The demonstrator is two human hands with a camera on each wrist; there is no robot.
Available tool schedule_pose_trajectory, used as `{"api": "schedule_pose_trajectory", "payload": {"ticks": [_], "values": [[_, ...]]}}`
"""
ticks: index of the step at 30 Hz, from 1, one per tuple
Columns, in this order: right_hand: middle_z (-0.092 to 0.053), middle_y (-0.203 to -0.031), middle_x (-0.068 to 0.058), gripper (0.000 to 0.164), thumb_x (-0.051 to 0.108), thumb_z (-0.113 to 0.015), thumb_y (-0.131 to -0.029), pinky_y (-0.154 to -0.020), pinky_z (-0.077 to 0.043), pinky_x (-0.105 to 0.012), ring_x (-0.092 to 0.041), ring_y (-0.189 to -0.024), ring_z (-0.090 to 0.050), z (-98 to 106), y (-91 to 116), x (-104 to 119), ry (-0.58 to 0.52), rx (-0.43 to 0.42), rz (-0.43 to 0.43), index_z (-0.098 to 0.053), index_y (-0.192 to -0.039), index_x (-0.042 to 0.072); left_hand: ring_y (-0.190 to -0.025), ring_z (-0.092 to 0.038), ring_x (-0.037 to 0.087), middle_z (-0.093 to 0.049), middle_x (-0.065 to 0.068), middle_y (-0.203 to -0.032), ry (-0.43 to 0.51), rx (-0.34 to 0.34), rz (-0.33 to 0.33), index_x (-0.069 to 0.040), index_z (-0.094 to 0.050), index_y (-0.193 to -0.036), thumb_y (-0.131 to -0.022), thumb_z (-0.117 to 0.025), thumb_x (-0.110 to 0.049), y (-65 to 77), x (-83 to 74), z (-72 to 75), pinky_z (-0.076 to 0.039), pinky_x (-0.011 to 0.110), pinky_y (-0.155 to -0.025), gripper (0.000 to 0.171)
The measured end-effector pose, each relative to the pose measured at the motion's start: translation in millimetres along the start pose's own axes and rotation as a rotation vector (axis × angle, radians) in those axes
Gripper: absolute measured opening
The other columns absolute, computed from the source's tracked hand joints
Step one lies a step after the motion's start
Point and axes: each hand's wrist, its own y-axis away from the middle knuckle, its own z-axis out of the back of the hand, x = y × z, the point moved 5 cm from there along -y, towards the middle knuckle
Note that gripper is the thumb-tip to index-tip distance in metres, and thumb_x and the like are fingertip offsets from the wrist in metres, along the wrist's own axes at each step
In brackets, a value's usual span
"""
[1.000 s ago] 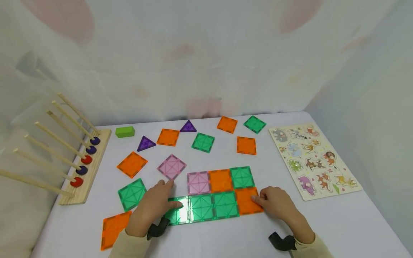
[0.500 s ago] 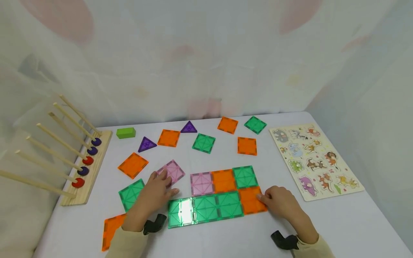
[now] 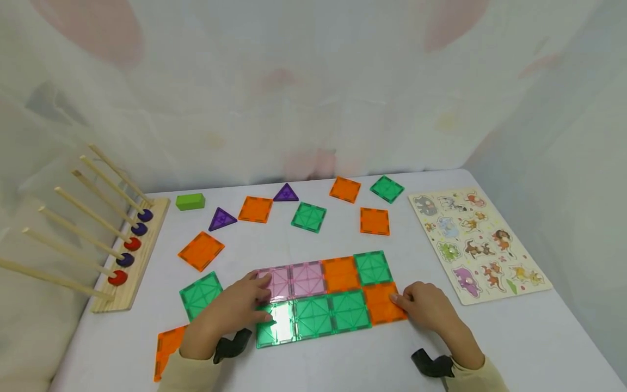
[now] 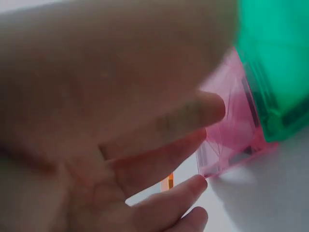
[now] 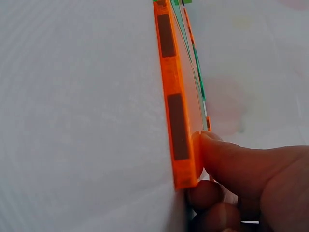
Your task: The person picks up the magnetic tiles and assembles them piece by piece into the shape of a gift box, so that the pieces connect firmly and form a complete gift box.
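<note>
Square magnetic tiles lie joined in two rows before me. My left hand rests its fingertips on the left pink tile at the back row's left end. Its thumb touches the green tile in front; in the left wrist view the fingers reach out loosely over the pink tile's edge. A second pink tile, an orange tile and a green tile continue that row. At the front row's right end, my right hand pinches the corner of an orange tile, thumb on top.
Loose tiles lie around, such as a green tile, an orange tile and a purple triangle. A wooden peg rack stands left, near a lime block. An animal puzzle board lies right.
My left hand has moved off the green tile to the loose pink tile and slid it forward and right against the other pink one. The right hand keeps its hold on the orange tile.
</note>
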Motion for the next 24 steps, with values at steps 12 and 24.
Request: {"api": "schedule_pose_trajectory", "payload": {"ticks": [12,24], "values": [[-0.051,-0.063,0.001,0.027,0.036,-0.071,-0.085,-0.053,-0.036,-0.026,-0.016,-0.059,-0.046,11.9,-7.5,3.8,0.069,-0.011,0.033,-0.062,-0.074,0.012,-0.147,-0.01,0.041,-0.025,0.011,-0.158,-0.075,0.015,0.036,-0.003,-0.049,-0.139,-0.065,-0.088,-0.032,-4.1,-12.8,-18.3,-0.037,0.054,-0.108,0.089],[-0.009,-0.16,-0.022,0.112,0.052,-0.081,-0.065,-0.103,-0.018,-0.076,-0.045,-0.145,-0.013,30.7,-79.7,33.8,0.338,0.151,0.401,-0.027,-0.152,0.007,-0.145,-0.014,0.046,-0.027,0.018,-0.156,-0.14,-0.042,0.014,0.004,-0.046,-0.139,-0.062,-0.09,-0.027,-6.2,-23.8,-22.5,-0.045,0.053,-0.1,0.094]]}}
